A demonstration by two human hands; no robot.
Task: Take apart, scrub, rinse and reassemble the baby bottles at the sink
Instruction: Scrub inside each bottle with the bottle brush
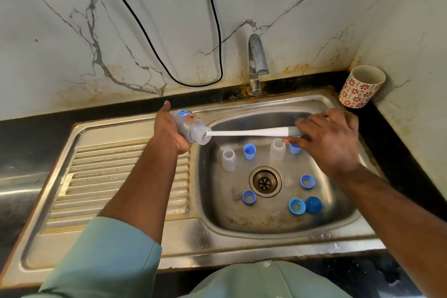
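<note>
The left hand (pixel 169 132) has its fingers wrapped around a clear plastic baby bottle with a coloured print (pixel 189 128), holding it nearly flat, with the open neck turned toward the basin. The right hand (pixel 331 140) closes on the grey end of a long white bottle brush (pixel 251 132); the far end of the brush is inside the bottle neck. So the step in hand seems to be the scrubbing of this one bottle.

The taking apart looks finished — below the brush, on the floor of the stainless steel sink (pixel 266 225), stand two small clear bottles (pixel 228 159) without tops, and around the round drain (pixel 265 182) lie blue plastic rings and caps (pixel 297 206), all separate. Whether these were scrubbed already I cannot tell. No water comes from the metal tap (pixel 256 60), so rinsing and reassembly appear to remain.

For moving: the brush shaft passes just above the two standing bottles and near a blue cap under the right hand, so a low stroke could knock them. The bottle hangs over the basin rim, on the side of the ribbed draining board (pixel 108 176). Behind the right hand, well apart, a red-flowered white cup (pixel 361 86) stands on the black counter — away from the stroke.
</note>
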